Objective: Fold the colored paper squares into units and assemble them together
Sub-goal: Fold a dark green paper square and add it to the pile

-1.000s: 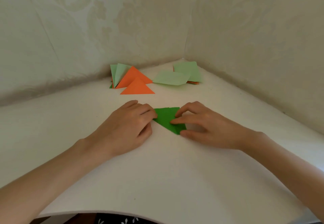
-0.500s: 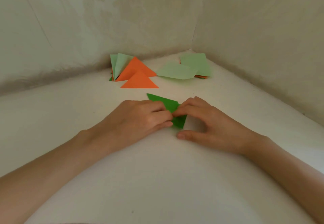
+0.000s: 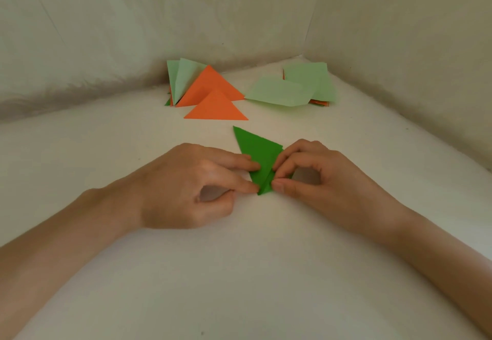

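1. Green paper piece (image 3: 259, 150), dark shade, lies on the desk (image 3: 239, 273) between both hands. It is folded to a narrow wedge with its point aimed away from the person, and a seam shows at its near end.
2. Left hand (image 3: 186, 187): two fingertips press down on the piece's left edge. Thumb is tucked underneath; can't tell if it touches paper. Pinning, not gripping.
3. Right hand (image 3: 324, 177): index tip and thumb pinch the piece's right flap at the near end, other fingers curled behind.
4. My read: mid-fold on one unit, right flap being lined up to the seam before creasing.
5. Just beyond the piece's tip lies an orange triangle (image 3: 217, 108). Further beyond and left are the folded units (image 3: 186, 81), pale green and orange, leaning together. Beyond and right sits a stack of pale green squares (image 3: 292, 86) with orange under it. Assembly doesn't look started.
6. Risks from here:
   - If the flap edge overshoots or falls short of the seam, the crease is skewed and the unit won't mate with the others.
   - If the left fingertips lift early, the piece pivots on the smooth desk and alignment is lost.
   - A hard pinch near the tip could crumple or tear thin paper.
   - Sliding the piece forward would nudge the orange triangle.
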Available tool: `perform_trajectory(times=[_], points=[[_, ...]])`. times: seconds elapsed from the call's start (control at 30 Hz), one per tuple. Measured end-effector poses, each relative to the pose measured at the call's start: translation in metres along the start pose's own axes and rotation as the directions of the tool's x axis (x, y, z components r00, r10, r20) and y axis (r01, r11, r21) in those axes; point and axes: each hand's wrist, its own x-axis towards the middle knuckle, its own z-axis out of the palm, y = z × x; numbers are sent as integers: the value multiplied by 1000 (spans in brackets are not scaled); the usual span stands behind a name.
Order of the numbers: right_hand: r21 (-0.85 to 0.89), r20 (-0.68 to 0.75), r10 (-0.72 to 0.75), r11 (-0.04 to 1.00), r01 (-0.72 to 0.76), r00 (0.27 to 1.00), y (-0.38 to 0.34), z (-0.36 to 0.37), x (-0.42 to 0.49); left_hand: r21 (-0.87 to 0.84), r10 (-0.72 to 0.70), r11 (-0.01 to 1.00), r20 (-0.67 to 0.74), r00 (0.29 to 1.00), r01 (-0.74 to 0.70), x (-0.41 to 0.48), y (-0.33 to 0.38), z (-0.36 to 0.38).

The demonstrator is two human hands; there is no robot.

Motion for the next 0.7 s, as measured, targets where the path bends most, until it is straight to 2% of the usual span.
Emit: perform_trajectory(times=[0.2,0.57,0.7], points=[[-34,-61,82,996,-84,995,-5,5,2,33,21,999,26,999,-22,0,2,-2],[-76,-54,78,994,-82,996,-6,6,3,-31,35,999,62,997,-33,3,6,-5],[-67,-48,83,994,-86,995,-6,5,3,-1,38,999,86,996,-38,2,6,-5]])
